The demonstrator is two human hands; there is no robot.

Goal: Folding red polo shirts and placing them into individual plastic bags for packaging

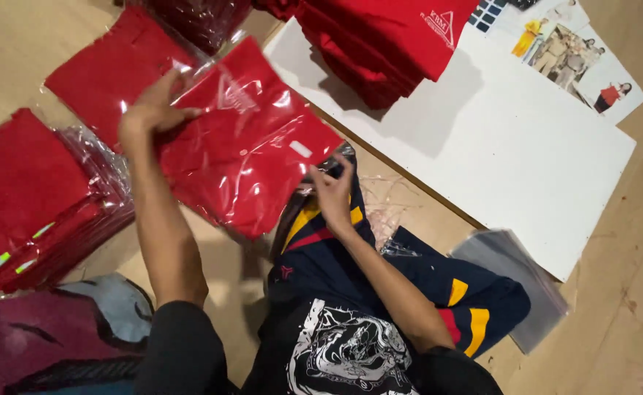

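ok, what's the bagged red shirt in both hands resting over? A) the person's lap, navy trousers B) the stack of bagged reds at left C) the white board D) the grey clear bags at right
A: the bagged red shirt, with the left hand at its top edge and the right hand at its lower corner, hangs over the navy trousers, clear of the white board.

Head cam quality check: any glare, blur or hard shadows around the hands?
Head view: white glare streaks on the bagged red shirt held by the left hand and right hand; both hands slightly soft from motion; the red shirt stack throws a soft grey shadow on the white board.
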